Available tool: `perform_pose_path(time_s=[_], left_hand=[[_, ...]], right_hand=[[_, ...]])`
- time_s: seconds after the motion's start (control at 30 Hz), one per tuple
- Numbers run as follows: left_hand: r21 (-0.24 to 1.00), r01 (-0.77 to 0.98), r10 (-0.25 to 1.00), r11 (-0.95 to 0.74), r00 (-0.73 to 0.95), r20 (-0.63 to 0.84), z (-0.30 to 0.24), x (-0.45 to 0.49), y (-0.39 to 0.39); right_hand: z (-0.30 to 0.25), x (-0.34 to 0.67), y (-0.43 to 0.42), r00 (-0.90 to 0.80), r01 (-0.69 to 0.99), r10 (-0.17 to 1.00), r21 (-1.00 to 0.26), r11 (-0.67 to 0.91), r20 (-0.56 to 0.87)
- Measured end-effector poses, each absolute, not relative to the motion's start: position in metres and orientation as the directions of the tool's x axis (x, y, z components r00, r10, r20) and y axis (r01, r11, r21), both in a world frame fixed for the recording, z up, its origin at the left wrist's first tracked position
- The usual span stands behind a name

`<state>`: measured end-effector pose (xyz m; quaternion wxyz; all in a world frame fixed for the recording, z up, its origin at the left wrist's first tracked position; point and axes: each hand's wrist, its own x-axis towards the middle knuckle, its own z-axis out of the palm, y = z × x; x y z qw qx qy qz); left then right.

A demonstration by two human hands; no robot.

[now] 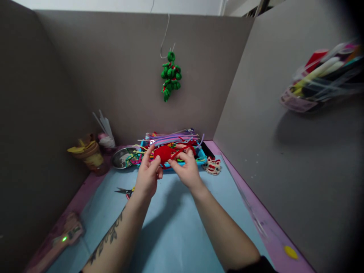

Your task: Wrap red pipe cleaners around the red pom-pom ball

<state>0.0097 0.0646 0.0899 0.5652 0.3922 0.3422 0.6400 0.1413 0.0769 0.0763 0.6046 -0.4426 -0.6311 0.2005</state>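
My left hand (pixel 148 175) and my right hand (pixel 186 168) meet above a light blue mat (pixel 173 223). Between them is a red pipe-cleaner ball (pixel 162 153). The left fingers curl round its left side. The right fingers pinch a loose red strand (pixel 182 151) that runs from the ball to the right. Just behind the hands lies a blue tray (pixel 201 154) piled with pipe cleaners of many colours.
A green pipe-cleaner figure (pixel 170 76) hangs from a hook on the back wall. Scissors (pixel 125 190) lie on the mat at left, near a metal dish (pixel 121 157) and a brown cup (pixel 91 155). A small red-and-white figure (pixel 212 165) sits right of the tray. Grey partitions enclose three sides.
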Motion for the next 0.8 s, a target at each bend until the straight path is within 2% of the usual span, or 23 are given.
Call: perform_pose_path(time_s=[0.17,0.33,0.47,0.7,0.8], left_hand=[[0.844,-0.537,0.997,-0.019,-0.075,-0.025,0.094,0.008,0.067],[0.854,-0.518,0.998,-0.046,-0.069,0.012,0.089,0.009,0.068],[0.872,-0.485,0.997,-0.066,-0.072,0.036,0.085,0.011,0.067],[0.896,-0.439,0.997,-0.069,-0.056,0.049,0.085,0.011,0.067],[0.915,-0.395,0.995,-0.087,-0.074,0.063,0.086,0.010,0.067]], right_hand=[[0.075,0.141,0.079,0.081,0.264,0.830,-0.815,0.516,0.552],[0.067,0.132,0.082,0.155,0.026,0.908,-0.921,0.389,0.388],[0.060,0.125,0.083,0.252,-0.155,0.934,-0.942,0.299,0.255],[0.062,0.126,0.081,0.221,-0.089,0.941,-0.956,0.280,0.255],[0.061,0.126,0.083,0.250,-0.165,0.936,-0.942,0.292,0.247]])
